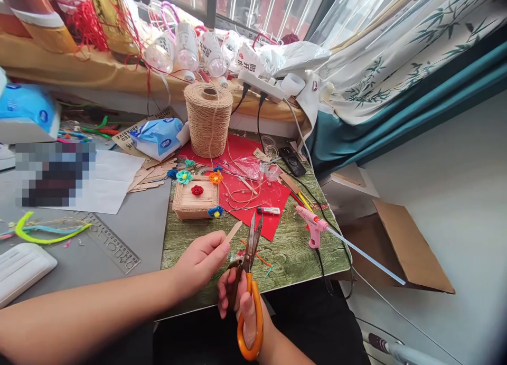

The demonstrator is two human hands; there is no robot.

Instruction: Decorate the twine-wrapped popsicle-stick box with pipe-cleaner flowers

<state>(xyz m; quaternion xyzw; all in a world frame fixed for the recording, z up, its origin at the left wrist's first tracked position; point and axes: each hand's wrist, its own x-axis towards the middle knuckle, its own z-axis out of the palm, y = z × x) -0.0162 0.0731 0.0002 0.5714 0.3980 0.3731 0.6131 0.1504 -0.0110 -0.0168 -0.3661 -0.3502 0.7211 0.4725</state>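
Note:
My left hand (204, 256) pinches a small wooden craft stick (233, 231), whose pale end points up and right. Close beside it, my right hand (247, 307) grips a pair of scissors (249, 249) with orange handles, the thumb through one loop. The blades are slightly parted and point away from me, just right of the stick and apart from it. Beyond my hands sits a small twine-wrapped box (196, 212) with a red rose (197, 190) in its middle. Blue, teal and orange pipe-cleaner flowers (216, 177) decorate its corners.
A big twine spool (209, 122) stands behind the box on red paper (273, 196). A pink glue gun (312, 225) lies at the table's right edge, its cable hanging down. On the left are a clear ruler (111, 243), wooden sticks (148, 177) and a tissue pack (158, 135).

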